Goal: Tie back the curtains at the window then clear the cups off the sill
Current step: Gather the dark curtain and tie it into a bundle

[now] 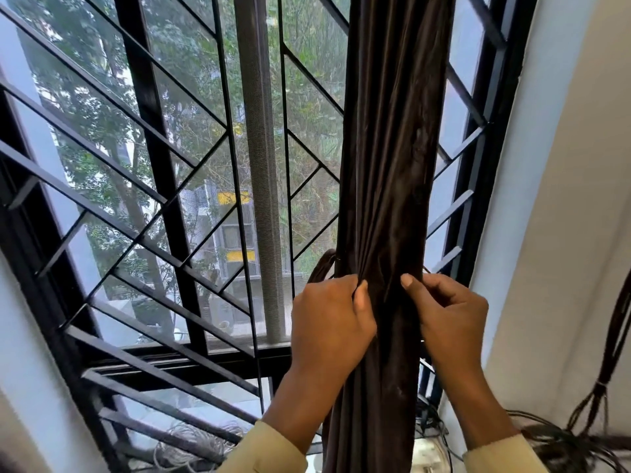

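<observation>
**Curtain bunched, tie-back not yet fastened**

The curtain [386, 165] is gathered into one tight vertical bundle at the right of the window, in front of the grille [150, 107].

- **Grip:** The bundle is gripped from both sides at the same height. The left hand [329, 322] is curled round its left edge with the thumb pressed on the front folds. The right hand [450, 319] is curled at its right edge, thumb also on the fabric.
- **Tie:** A dark loop [319, 268] is seen just behind the bundle, above the left hand. It is judged to be the tie. Whether either end is held under the fingers cannot be told.
- **Elsewhere:** A tasselled cord [611, 353] hangs against the wall [563, 199], well apart from the hands. A wire coil [191, 445] lies low at the window's foot.

**Progress:** early, in the first part of the task.
- Gathering of this curtain is judged done.
- No band is seen closed round the front of the bundle, so tying is taken as pending.
- Only one curtain is in frame, so any other is unaccounted for.
- No cups are seen and the sill is mostly out of frame, so cup clearing is taken as not yet begun.
</observation>
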